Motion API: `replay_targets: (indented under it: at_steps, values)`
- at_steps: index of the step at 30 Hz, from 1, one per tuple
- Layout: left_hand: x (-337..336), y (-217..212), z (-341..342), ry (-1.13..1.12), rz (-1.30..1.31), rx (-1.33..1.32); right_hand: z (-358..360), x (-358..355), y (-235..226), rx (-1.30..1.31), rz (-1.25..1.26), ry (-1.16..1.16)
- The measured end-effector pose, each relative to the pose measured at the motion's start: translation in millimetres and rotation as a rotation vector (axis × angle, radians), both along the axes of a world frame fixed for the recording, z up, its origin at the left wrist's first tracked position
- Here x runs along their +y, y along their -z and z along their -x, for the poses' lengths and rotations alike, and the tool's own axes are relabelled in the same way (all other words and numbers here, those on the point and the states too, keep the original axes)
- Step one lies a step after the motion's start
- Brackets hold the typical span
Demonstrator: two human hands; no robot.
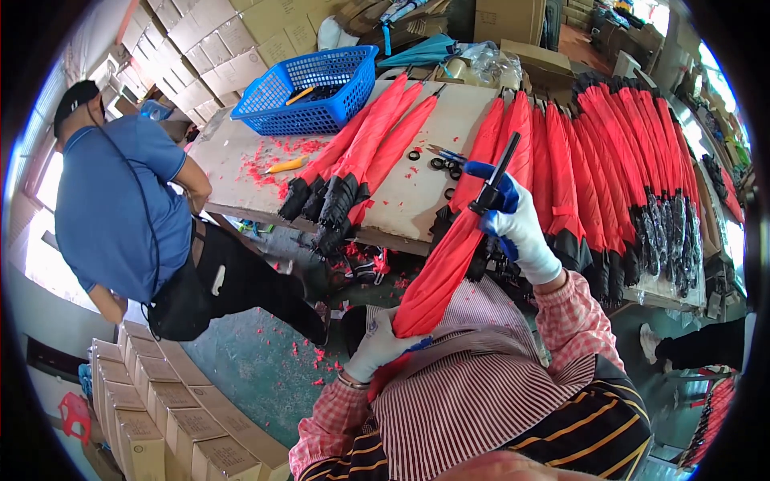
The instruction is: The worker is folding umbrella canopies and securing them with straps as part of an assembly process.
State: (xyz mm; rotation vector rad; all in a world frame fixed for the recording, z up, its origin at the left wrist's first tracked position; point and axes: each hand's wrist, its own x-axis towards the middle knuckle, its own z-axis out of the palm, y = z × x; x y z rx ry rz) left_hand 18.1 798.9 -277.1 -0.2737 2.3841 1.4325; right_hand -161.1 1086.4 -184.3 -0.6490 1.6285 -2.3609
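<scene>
A red umbrella [439,293], rolled up, slants across my front with its black shaft end [504,167] pointing up. My right hand [520,232], in a white glove with blue fingers, closes around its upper end beside a black ring [484,202]. Lower down, my left hand [380,346], in a similar glove, is wrapped around the gathered red cloth. The umbrella's lower end is hidden behind my left hand and forearm. Loose black rings [439,163] lie on the table beyond, beside a small dark tool with blue on it [446,152].
More rolled red umbrellas [393,148] rest on the table [401,210], with a long row [593,172] at right. A blue basket [345,104] and a yellow-handled cutter [286,165] are farther left. A co-worker in blue [120,200] stands left; cartons [192,425] fill the lower left.
</scene>
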Motion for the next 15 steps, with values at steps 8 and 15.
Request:
replay_targets:
  at_steps: [8, 15]
  values:
    - [1.6, 7.6, -3.7, 0.067, -0.097, 0.023, -7.2, 19.6, -7.5, -0.027, 0.089, -0.1]
    - [-2.8, 15.6, -3.0, 0.082, -0.339, -0.074, -10.0, 32.3, -17.0, -0.022, 0.306, -0.267]
